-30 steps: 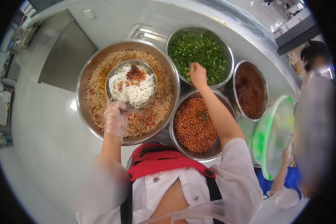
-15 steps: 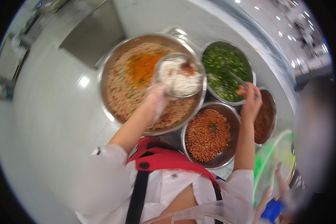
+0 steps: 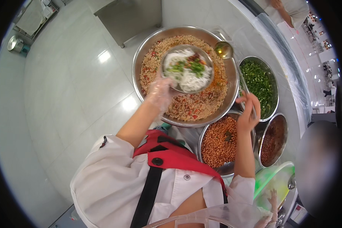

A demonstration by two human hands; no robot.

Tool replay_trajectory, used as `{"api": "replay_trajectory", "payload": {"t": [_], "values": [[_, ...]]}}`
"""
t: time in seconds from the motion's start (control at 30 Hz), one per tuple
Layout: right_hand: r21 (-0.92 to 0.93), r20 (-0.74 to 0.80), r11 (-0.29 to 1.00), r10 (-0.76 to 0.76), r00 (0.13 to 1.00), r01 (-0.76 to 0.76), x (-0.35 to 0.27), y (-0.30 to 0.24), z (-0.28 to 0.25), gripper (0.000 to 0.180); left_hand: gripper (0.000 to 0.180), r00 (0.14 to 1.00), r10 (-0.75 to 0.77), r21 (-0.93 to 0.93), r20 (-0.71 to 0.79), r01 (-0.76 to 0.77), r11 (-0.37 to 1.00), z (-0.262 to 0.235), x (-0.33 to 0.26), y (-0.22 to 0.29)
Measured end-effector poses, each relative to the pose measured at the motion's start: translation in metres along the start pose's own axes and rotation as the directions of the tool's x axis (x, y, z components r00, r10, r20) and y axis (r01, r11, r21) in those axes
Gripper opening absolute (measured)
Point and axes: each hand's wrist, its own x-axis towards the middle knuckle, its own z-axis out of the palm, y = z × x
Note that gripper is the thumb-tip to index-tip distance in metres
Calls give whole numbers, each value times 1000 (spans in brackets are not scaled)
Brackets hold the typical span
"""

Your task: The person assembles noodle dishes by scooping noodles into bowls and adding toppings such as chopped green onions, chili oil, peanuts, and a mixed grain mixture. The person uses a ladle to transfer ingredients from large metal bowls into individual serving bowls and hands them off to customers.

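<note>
My left hand, in a clear plastic glove, grips the near left side of a round metal bowl. White noodles fill this bowl, topped with chopped greens and a dark red sauce. It is held over a large steel basin of minced, red-flecked filling. The fingers of my right hand are closed round the handle of a ladle. The ladle's shiny, yellowish head is by the basin's far right rim; whether it touches I cannot tell. Beside that handle stands a pot of chopped greens.
Below my right hand sits a pot of brown beans or nuts, partly covered by my forearm. Right of it is a pot of dark red sauce. A green-rimmed container stands nearer. A steel cabinet lies beyond the basin. Another person's arm shows at top right.
Chopped greens now lie on the noodles. The ladle has come out of the greens pot, and its head is now by the large basin's far right rim. The whole view has shifted.
</note>
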Motion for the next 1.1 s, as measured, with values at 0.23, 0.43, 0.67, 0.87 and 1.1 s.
{"api": "replay_trajectory", "payload": {"t": [0.23,0.43,0.67,0.87,1.1], "values": [[-274,334,961,50,941,46,-30,66,64,16,64,957,279,40,-81,-276,960,-99,-13,55],[-103,377,895,438,816,-433,-40,58,87,20,63,901,331,75,-280,-323,943,-122,-39,74],[115,183,718,664,725,-687,3,55,51,23,66,953,265,54,-144,-260,964,-111,-30,64],[296,135,776,543,829,-557,47,-23,18,20,68,978,163,63,-132,-156,986,-71,-5,43],[-250,419,927,-157,894,280,18,-73,21,17,78,997,-1,-3,83,2,1000,-14,17,3]]}}
